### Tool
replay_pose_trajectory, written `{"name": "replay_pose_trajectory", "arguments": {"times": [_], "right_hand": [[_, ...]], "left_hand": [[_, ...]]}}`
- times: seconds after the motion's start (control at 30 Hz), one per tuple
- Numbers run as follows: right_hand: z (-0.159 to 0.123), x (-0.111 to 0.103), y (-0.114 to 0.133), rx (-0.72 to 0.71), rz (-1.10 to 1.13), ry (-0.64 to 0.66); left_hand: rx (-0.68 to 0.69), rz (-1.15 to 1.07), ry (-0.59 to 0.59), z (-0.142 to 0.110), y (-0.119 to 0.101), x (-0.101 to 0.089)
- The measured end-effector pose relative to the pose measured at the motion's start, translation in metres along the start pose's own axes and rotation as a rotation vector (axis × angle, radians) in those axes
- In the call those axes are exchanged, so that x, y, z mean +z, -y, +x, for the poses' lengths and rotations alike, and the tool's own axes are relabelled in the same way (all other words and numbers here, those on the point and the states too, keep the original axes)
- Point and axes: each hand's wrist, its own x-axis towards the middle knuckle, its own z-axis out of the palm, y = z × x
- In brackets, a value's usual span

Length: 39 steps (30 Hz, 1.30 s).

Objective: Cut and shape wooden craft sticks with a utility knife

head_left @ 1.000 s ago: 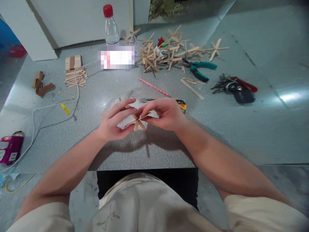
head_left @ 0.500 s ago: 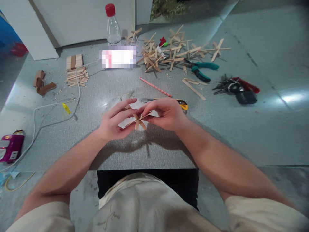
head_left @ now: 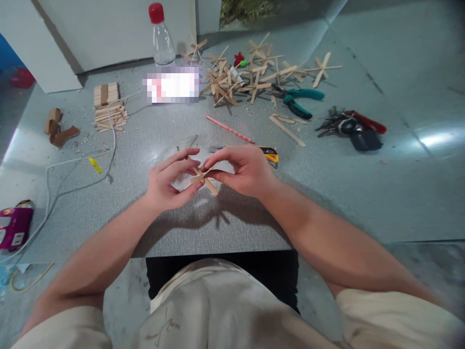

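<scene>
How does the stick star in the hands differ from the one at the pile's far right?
The left hand and right hand hold the near star; the far-right star rests on the table. Fingers partly cover the near star; the far-right star's sticks show plainly. Both are crossed, pale wooden sticks.

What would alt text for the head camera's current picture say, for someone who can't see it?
A person's left hand and right hand hold a small star of crossed wooden sticks over a grey table. Beyond them lie a yellow-handled cutter, teal-handled pliers and a jumble of similar stick stars; loose sticks lie farther left.
</scene>
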Motion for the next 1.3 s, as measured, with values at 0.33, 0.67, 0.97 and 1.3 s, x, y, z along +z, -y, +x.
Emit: {"name": "replay_pose_trajectory", "arguments": {"times": [0.33, 0.67, 0.97, 1.3], "right_hand": [[0.0, 0.008, 0.004, -0.044, 0.096, -0.069], [0.0, 0.004, 0.015, -0.092, -0.121, -0.013], [0.0, 0.004, 0.019, -0.139, -0.194, -0.022], [-0.001, 0.003, 0.023, -0.147, -0.24, -0.02]], "left_hand": [[-0.172, -0.243, 0.023, -0.003, 0.001, 0.004], [-0.214, -0.374, 0.007, -0.009, 0.004, 0.008], [-0.083, -0.229, 0.0, -0.003, 0.0, 0.003], [-0.07, -0.229, -0.01, -0.003, -0.001, 0.002]]}}
